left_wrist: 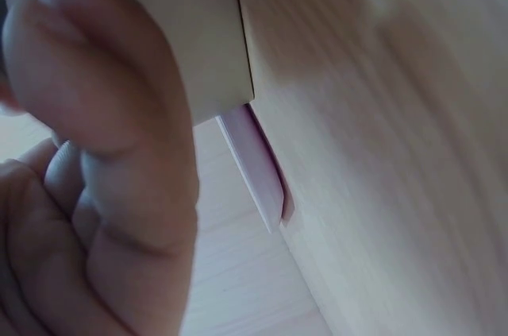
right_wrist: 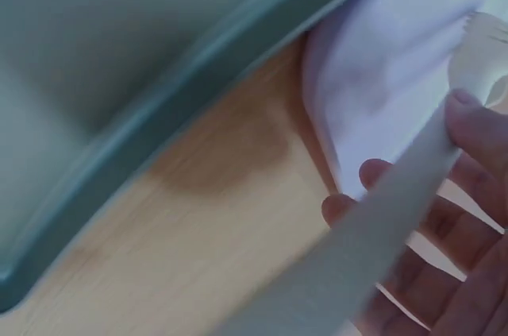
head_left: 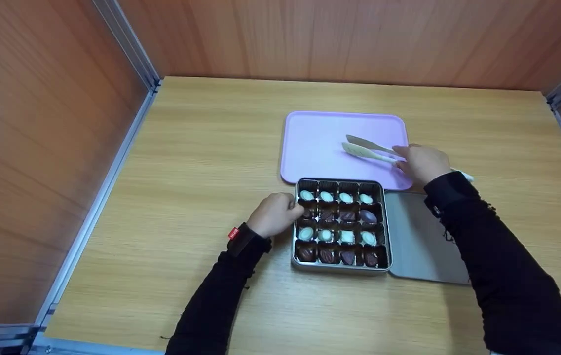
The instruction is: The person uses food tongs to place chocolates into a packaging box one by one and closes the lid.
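Note:
A metal tin of chocolates (head_left: 342, 269) stands in front of me, its dark insert holding rows of white and brown pieces. My left hand (head_left: 275, 214) grips the tin's left rim with curled fingers, and its fingertips reach over the edge. In the left wrist view, the tin's pale side wall (left_wrist: 198, 42) is next to the fingers. Pale serving tongs (head_left: 366, 154) are held by my right hand (head_left: 426, 162), thumb on one arm and fingers on the other. Their tips are spread apart above a lilac tray (head_left: 312, 140), with nothing visible between them.
A flat grey lid (head_left: 423, 244) lies right of the tin, below my right forearm. The tray sits directly behind the tin. Wooden panels (head_left: 310, 39) with metal framing (head_left: 139, 54) enclose the wooden table (head_left: 201, 148) at the back and sides.

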The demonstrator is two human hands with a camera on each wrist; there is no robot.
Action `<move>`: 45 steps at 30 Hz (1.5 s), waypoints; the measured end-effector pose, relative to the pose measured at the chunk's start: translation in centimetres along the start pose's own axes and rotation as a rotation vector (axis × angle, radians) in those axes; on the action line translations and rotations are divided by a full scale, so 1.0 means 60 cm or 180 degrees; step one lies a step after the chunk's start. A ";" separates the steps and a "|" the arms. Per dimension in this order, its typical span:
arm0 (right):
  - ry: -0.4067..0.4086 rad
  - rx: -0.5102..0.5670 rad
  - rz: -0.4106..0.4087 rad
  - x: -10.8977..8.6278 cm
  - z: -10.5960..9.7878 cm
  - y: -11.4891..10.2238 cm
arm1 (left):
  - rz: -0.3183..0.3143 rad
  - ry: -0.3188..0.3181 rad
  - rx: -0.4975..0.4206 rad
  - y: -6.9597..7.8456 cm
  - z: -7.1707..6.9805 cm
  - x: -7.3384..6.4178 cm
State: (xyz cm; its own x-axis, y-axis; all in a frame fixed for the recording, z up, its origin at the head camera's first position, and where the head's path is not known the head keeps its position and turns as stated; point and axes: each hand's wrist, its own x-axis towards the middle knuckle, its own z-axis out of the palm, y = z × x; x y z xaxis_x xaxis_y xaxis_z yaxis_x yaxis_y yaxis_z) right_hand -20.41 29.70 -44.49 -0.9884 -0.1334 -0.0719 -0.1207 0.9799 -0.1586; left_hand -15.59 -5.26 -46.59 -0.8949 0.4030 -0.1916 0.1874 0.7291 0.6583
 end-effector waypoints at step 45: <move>-0.1848 0.0612 0.0916 -0.226 0.012 0.141 | -0.0071 -0.0035 0.0068 0.001 0.004 0.008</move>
State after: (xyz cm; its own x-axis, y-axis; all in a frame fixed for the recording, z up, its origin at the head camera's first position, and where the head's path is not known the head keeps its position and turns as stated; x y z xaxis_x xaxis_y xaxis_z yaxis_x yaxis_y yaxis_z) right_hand -7.97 39.71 -45.56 -0.7628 0.0183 -0.6464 0.2115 0.9517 -0.2226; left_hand -15.92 -4.90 -46.80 -0.8945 0.3925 -0.2142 0.1761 0.7496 0.6381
